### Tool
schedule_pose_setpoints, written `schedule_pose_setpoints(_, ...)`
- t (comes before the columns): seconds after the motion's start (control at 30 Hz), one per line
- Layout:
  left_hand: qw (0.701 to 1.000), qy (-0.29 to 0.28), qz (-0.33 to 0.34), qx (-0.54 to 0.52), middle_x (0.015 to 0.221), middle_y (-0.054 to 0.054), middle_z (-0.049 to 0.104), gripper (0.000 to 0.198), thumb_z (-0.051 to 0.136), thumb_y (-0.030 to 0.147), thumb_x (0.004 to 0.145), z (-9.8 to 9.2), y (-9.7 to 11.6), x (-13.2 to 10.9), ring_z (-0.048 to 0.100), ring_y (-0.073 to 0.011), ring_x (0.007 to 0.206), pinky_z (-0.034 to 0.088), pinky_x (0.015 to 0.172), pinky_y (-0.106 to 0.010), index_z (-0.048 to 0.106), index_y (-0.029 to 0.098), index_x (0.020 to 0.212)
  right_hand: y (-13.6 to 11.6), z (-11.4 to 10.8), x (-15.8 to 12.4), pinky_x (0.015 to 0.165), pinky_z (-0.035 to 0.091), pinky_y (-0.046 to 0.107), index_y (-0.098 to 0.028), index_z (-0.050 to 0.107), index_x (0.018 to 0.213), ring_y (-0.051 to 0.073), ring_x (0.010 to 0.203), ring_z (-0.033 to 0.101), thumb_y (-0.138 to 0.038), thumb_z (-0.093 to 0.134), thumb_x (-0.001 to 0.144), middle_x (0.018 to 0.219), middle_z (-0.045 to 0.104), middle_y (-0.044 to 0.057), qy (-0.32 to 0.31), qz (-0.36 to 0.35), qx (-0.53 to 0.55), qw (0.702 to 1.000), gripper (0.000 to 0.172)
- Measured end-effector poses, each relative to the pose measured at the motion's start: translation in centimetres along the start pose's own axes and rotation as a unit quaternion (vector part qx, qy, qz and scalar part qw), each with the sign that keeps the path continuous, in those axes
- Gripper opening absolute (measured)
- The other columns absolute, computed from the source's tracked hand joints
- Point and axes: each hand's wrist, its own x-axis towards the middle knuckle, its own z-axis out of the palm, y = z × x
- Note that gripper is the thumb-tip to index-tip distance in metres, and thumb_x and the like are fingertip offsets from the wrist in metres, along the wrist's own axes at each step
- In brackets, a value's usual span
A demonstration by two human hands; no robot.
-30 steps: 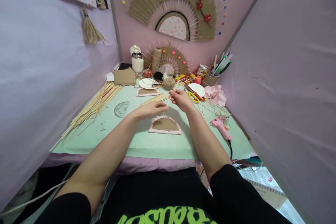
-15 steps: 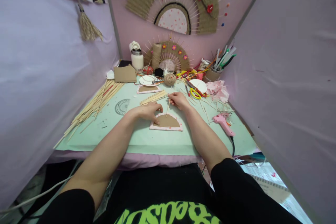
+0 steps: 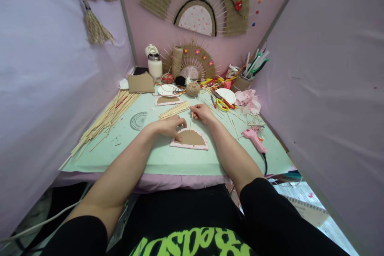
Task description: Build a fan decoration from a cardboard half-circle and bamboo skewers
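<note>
A person's bare hands work over a pale green bench (image 3: 180, 163). The large fan (image 3: 159, 2) on the back wall is cut off at the top, and the lettering (image 3: 192, 243) on the black shirt runs out of view below. A smaller fan (image 3: 207, 57) is partly hidden behind a twine spool (image 3: 177, 59).

The fingers of the right hand (image 3: 203, 113) pinch a thin wooden stick (image 3: 191, 123), covering its upper end. It slopes down to the curved edge of a cardboard half-circle (image 3: 192, 139); whether the tip touches is hard to tell.

The half-circle lies flat near the bench's front, straight side toward the person: plain brown, bordered in pale pink with reddish spots. The left hand (image 3: 170, 126) covers part of its left side, thumb on the cardboard, fingers curved and spread apart from the thumb.

Just beyond lie more thin sticks (image 3: 172, 111); a pink glue gun (image 3: 255, 140) is to the right.
</note>
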Motion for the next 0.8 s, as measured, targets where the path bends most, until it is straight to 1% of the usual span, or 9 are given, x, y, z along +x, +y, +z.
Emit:
schedule_pose_setpoints(0.2,1.0,-0.011,-0.006,0.0,0.116,-0.007,0.055,0.063,0.071,0.052,0.064,-0.37,0.49,-0.27,0.052,-0.0236,0.107,0.041,0.088,-0.029,0.056,0.024,0.119,0.12,0.08,0.04,0.038,0.037,0.013,-0.016,0.054,0.062,0.003,0.034,0.043,-0.025,0.068,0.087,0.044,0.056,-0.004,0.001,-0.007,-0.016,1.0,0.03)
schedule_pose_setpoints(0.53,1.0,-0.02,-0.014,-0.004,0.118,-0.008,0.053,0.068,0.069,0.053,0.062,-0.36,0.54,-0.26,0.05,-0.0259,0.109,0.041,0.091,-0.032,0.055,0.023,0.121,0.23,0.31,-0.05,0.04,0.038,0.014,-0.016,0.054,0.061,0.005,0.037,0.045,-0.019,0.067,0.086,0.044,0.056,-0.004,0.009,-0.02,-0.04,0.999,0.028)
schedule_pose_setpoints(0.67,1.0,-0.016,-0.017,-0.006,0.118,-0.008,0.053,0.066,0.069,0.052,0.062,-0.35,0.58,-0.28,0.049,-0.0272,0.11,0.041,0.09,-0.032,0.055,0.023,0.12,0.3,0.35,0.01,0.04,0.038,0.015,-0.016,0.054,0.061,0.006,0.037,0.046,-0.018,0.067,0.085,0.045,0.057,-0.004,0.009,-0.024,-0.046,0.999,0.028)
schedule_pose_setpoints(0.8,1.0,-0.014,-0.018,-0.005,0.117,-0.007,0.053,0.063,0.07,0.05,0.063,-0.32,0.59,-0.27,0.049,-0.026,0.11,0.041,0.09,-0.031,0.055,0.025,0.119,0.41,0.4,0.11,0.04,0.039,0.016,-0.017,0.054,0.061,0.006,0.038,0.047,-0.019,0.069,0.084,0.046,0.057,-0.004,0.011,-0.029,-0.051,0.998,0.027)
